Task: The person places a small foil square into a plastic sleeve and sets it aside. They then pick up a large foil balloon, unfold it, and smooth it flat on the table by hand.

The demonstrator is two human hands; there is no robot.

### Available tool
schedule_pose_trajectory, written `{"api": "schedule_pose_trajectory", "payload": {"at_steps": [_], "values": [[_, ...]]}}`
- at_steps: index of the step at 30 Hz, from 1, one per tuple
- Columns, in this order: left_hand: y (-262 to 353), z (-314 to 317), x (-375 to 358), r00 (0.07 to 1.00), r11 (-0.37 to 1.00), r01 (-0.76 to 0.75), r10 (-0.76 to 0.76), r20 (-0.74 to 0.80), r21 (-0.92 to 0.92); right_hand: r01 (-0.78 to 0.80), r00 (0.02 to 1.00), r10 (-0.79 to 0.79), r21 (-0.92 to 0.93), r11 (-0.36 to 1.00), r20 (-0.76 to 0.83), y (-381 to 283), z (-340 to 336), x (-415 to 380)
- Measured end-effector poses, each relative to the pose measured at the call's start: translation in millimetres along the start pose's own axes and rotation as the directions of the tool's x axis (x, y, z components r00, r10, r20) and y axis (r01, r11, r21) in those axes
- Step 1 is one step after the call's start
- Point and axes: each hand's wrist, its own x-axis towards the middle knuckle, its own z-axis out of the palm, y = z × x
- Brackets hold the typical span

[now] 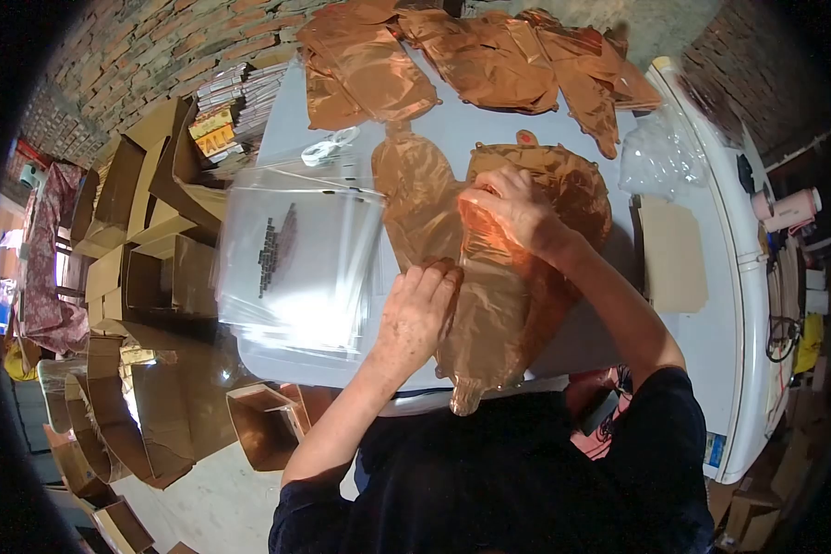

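A flat copper-coloured foil balloon [489, 314] lies in front of me, with its narrow tab pointing toward my body. My left hand [414, 312] is closed with fingers curled on the balloon's left edge. Higher up, my right hand [519, 214] bunches the shiny foil between bent fingers. A second copper-coloured piece [420, 180] stretches out to the left, partly under the left hand's fingertips. Beside it rests a stack of clear plastic bags [295, 249] with dark printing.
Piles of copper foil balloons [369, 74] cover the table's far edge. White-handled scissors [331, 146] lie near the bags. At the right are a crumpled clear bag [660, 157] and a beige card stack [672, 254]. Cardboard boxes [157, 277] crowd the left side.
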Motion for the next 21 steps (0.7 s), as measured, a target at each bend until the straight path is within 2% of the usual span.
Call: {"api": "schedule_pose_trajectory", "payload": {"at_steps": [16,19,21], "values": [[-2.8,0.0,-4.5,0.999,1.0,0.018,-0.019,0.038,0.024,0.013,1.0,-0.013,-0.047,0.999,-0.002,-3.2,1.3,1.8],[-4.5,1.9,-5.0,0.999,0.999,0.009,-0.01,0.034,0.036,0.012,0.998,-0.015,-0.055,0.998,-0.055,-5.9,0.3,2.3],[-4.4,2.1,-4.9,0.999,0.999,0.005,-0.006,0.031,0.038,-0.018,0.997,0.008,-0.137,0.99,-0.076,-8.6,4.9,2.3]]}}
